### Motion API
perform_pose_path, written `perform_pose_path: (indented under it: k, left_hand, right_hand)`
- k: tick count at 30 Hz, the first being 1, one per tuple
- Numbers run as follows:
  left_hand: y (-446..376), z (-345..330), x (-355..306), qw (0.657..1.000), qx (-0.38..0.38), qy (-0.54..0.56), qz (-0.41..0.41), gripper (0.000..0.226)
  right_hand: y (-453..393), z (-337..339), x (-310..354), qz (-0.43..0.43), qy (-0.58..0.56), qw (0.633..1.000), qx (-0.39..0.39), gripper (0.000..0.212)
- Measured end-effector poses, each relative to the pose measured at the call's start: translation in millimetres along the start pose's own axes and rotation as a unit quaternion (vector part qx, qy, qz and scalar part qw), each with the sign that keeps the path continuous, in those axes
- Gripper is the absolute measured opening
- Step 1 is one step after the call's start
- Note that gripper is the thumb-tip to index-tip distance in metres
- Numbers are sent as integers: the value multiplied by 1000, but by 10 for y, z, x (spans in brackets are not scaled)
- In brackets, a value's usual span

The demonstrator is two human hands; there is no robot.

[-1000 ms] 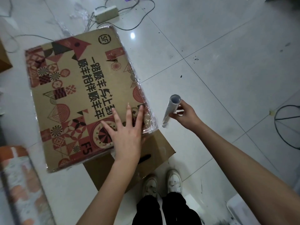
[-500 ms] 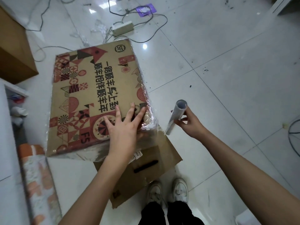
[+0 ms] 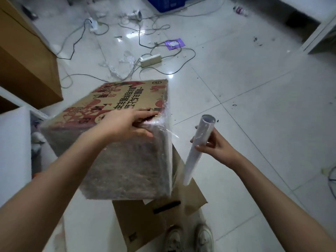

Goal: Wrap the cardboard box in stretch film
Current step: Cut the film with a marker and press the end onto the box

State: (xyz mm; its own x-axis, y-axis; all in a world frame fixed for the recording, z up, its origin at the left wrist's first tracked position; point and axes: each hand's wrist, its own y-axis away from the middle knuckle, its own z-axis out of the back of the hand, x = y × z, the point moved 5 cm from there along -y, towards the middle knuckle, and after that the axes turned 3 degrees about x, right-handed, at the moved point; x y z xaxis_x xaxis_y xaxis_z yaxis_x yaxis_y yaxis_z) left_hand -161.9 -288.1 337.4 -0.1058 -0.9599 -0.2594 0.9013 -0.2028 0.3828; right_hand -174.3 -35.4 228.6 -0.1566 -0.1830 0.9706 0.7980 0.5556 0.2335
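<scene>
A cardboard box [image 3: 127,160] with red and black printed patterns on top stands in the middle of the view, its near side covered in cloudy stretch film. My left hand [image 3: 127,122] lies on the box's near top edge by the right corner, fingers spread, thumb down on the filmed side. To the right of the box, my right hand [image 3: 211,144] grips a thin white stretch film roll [image 3: 196,148], held nearly upright. A strand of film runs from the box's corner toward the roll.
A flattened cardboard piece [image 3: 154,220] lies under the box, near my white shoes [image 3: 189,239]. A power strip [image 3: 151,60] and loose cables [image 3: 76,39] cross the tiled floor behind. A big brown carton [image 3: 25,57] stands at the left, above a white surface [image 3: 14,151].
The view has tilted up, so the box's filmed near side now shows. My left hand has slid to the top edge near the right corner. The roll stays in my right hand.
</scene>
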Motion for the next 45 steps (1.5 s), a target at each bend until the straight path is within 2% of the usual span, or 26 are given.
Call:
perform_pose_path:
  k: [3, 7, 9, 11, 13, 15, 18, 23, 29, 34, 45]
  left_hand:
    - [-172, 107, 19, 999, 13, 35, -26, 77]
    - [-365, 187, 132, 994, 19, 108, -13, 77]
    - [-413, 252, 125, 993, -53, 99, -36, 71]
    - [-406, 333, 63, 981, -184, 5, -61, 68]
    - [-361, 330, -37, 958, -265, -88, -66, 64]
    - [-346, 257, -113, 945, -299, -118, -54, 57]
    - [-384, 110, -204, 937, -334, -98, -20, 55]
    - [-533, 31, -239, 921, -382, -51, 60, 70]
    - [-600, 9, -268, 874, -475, -63, 87, 59]
    - [-638, 21, -289, 857, -501, -76, 93, 53]
    - [-667, 8, -296, 841, -529, -82, 82, 46]
  right_hand:
    - [-16, -1, 48, 3, -20, 1000, -11, 39]
    - [-71, -13, 64, 11, -128, 991, -45, 39]
    - [-98, -2, 93, 17, -137, 987, -76, 38]
    - [-129, 24, 115, 22, -132, 985, -108, 38]
    - [-172, 49, 136, 27, -120, 984, -128, 37]
    - [-228, 78, 161, 26, -103, 984, -144, 28]
    - [-296, 114, 173, 9, -94, 981, -172, 22]
    - [-348, 80, 165, -9, -80, 964, -255, 32]
    - [-347, 40, 134, -17, -104, 929, -354, 51]
    - [-342, -42, 54, -31, -182, 904, -385, 54]
    - [-344, -74, -57, -73, -239, 864, -437, 52]
